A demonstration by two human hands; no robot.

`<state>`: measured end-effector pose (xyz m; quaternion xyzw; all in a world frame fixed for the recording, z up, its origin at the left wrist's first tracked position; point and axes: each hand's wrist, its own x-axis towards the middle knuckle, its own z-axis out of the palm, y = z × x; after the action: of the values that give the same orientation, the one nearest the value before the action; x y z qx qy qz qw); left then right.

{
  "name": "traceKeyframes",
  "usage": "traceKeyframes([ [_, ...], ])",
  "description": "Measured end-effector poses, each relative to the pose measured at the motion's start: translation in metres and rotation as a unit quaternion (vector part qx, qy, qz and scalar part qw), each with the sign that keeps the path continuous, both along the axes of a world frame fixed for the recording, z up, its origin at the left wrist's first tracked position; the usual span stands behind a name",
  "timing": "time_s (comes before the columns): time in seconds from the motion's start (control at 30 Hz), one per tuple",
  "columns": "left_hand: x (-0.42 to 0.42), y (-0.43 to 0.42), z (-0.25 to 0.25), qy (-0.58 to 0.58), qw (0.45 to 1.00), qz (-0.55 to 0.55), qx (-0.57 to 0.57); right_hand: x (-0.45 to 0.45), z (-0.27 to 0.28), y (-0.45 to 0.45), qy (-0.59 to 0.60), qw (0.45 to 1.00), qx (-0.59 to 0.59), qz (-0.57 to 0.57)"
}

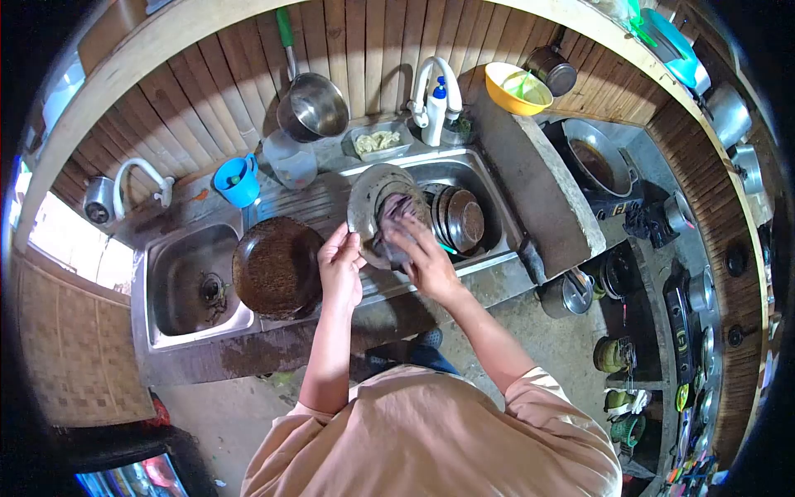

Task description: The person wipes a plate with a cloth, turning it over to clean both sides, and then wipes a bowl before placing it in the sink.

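Note:
My left hand [340,267] grips the near left edge of a round grey metal lid or plate [364,201], held tilted above the sink's ridged drainboard. Pressed against its face, my right hand [422,258] has a dark, crumpled cloth or scrubber [398,207] under its fingers. Just right of it, several round dishes or pans [464,219] stand stacked on edge in the right basin [497,199]. A large brown-stained round pan [277,267] lies left of my left hand, partly over the left basin [176,294].
Behind the sink are a blue mug [237,182], a clear container [291,161], a steel pan [319,106], a food tray [379,142], a white faucet [426,83] and a soap bottle [434,116]. A concrete divider [538,182] with a yellow bowl [513,91] stands right, beside a wok [590,157].

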<state>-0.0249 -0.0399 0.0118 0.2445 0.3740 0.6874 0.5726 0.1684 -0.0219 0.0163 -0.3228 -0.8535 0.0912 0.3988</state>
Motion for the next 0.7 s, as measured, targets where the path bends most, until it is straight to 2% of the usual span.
traceKeyframes([
  [0.1,0.005,-0.008,-0.002,0.032,0.999,0.0,-0.021,-0.019,0.014,-0.002,0.04,0.996,-0.024,-0.081],
  [0.23,0.006,-0.011,-0.001,-0.042,0.999,0.028,0.017,-0.037,0.029,-0.025,-0.047,0.998,0.047,0.002],
  [0.3,0.003,-0.014,0.009,-0.08,0.995,0.056,0.007,-0.034,0.014,-0.035,-0.058,0.995,0.078,0.024],
  [0.37,-0.005,-0.019,0.002,-0.027,0.995,0.089,-0.023,-0.02,0.001,-0.038,-0.075,0.992,0.092,0.042],
  [0.43,-0.008,-0.024,0.003,-0.085,0.991,0.094,-0.029,0.0,-0.021,-0.034,-0.05,0.995,0.076,0.052],
  [0.47,-0.007,-0.025,0.004,-0.113,0.989,0.093,-0.032,0.008,-0.032,-0.033,-0.006,0.996,0.074,0.039],
  [0.57,-0.01,-0.026,0.005,-0.076,0.994,0.079,-0.029,0.028,-0.034,-0.021,0.045,0.998,0.02,-0.027],
  [0.63,-0.009,-0.025,0.004,-0.039,0.997,0.062,-0.025,0.034,-0.027,-0.012,0.081,0.99,-0.041,-0.111],
  [0.7,-0.001,-0.025,0.007,0.008,0.998,0.047,-0.037,0.04,-0.017,0.001,0.117,0.982,-0.064,-0.13],
])
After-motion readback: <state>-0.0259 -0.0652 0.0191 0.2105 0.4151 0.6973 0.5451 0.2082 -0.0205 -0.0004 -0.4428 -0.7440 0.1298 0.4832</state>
